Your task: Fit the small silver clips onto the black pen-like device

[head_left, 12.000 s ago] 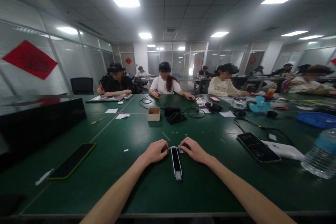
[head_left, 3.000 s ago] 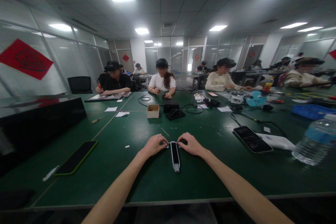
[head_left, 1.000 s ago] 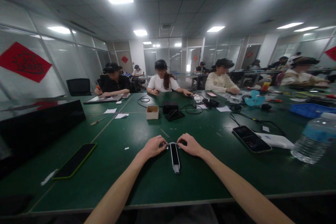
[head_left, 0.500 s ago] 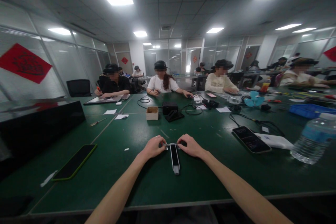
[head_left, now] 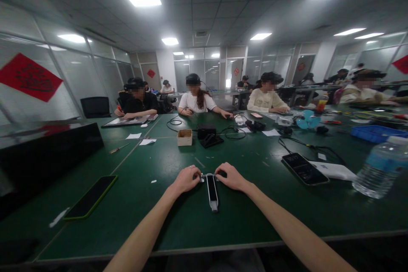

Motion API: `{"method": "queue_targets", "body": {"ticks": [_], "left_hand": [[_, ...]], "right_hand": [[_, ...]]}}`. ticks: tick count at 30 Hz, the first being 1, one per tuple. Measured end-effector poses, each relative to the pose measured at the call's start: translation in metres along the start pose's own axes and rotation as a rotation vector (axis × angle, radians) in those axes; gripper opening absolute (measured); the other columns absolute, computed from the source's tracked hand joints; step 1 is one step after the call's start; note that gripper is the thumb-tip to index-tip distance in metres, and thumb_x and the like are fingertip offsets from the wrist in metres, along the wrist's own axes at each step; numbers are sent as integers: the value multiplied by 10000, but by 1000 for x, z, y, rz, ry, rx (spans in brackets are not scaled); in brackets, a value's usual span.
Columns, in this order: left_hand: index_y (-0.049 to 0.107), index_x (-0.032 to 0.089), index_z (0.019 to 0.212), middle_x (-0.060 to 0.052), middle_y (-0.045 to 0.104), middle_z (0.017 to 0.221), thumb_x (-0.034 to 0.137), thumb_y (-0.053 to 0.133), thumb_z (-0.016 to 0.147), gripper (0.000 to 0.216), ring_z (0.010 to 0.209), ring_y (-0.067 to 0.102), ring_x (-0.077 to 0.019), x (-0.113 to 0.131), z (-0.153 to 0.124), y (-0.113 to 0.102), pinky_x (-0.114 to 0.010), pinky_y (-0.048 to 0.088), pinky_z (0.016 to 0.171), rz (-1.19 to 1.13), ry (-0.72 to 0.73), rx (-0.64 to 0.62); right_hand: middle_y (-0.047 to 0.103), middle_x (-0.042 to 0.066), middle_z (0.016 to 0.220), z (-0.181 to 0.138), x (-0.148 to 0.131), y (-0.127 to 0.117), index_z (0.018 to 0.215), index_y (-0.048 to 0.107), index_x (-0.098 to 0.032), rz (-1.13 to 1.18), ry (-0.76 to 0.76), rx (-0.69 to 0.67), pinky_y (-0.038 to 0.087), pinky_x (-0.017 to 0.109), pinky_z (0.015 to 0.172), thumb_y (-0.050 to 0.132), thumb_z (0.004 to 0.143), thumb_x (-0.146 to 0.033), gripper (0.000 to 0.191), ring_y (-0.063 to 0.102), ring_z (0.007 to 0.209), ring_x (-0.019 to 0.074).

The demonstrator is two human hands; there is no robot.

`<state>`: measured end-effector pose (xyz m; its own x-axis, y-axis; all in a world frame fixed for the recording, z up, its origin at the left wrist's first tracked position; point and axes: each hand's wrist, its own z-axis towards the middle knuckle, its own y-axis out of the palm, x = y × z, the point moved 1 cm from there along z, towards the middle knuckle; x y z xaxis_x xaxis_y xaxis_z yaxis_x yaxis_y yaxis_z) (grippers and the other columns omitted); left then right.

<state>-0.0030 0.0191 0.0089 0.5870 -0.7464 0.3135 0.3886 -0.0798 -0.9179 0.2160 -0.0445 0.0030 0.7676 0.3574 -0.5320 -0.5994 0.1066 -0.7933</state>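
On the green table (head_left: pixel 242 221), a slim white device (head_left: pixel 212 195) with a long black face lies lengthwise in front of me, its narrower grey end toward me. My left hand (head_left: pixel 188 178) rests at the left of its far end, thumb and fingers pinched on a small shiny piece (head_left: pixel 202 177). Opposite it, my right hand (head_left: pixel 232 177) is closed in a pinch at the right of that end. A sliver of something bright shows by the right fingertips, too small to name. Whether these bits join the device I cannot tell.
A green-edged phone (head_left: pixel 91 197) lies left. To the right are another phone (head_left: pixel 304 169), a white power bank (head_left: pixel 334 171) and a water bottle (head_left: pixel 379 170). Ahead stand a small open box (head_left: pixel 185 138) and a black box (head_left: pixel 206 131). Several people sit across the table.
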Motion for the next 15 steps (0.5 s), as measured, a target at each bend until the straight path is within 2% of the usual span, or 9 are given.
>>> {"method": "queue_targets", "body": {"ticks": [7,12,15], "left_hand": [[633,168,856,-38,600,852,172,468,800,175,765,552,-154,3,0,-2,-266,427,704,-3,-1,43],[640,170,849,-35,601,847,195,484,795,167,750,553,-153,5,0,-4,-263,424,680,-4,-16,0],[638,173,844,-33,601,849,195,484,797,163,753,552,-151,6,-1,-5,-259,424,678,-26,16,16]], "right_hand": [[602,28,890,0,1,1,851,622,-205,7,-8,12,430,320,741,536,829,-306,134,516,836,168],[603,31,898,0,-1,-1,858,627,-205,7,-1,4,434,319,742,535,828,-303,137,517,841,169],[603,31,906,0,1,0,863,624,-207,7,4,4,437,324,747,537,826,-308,138,518,843,171]]}}
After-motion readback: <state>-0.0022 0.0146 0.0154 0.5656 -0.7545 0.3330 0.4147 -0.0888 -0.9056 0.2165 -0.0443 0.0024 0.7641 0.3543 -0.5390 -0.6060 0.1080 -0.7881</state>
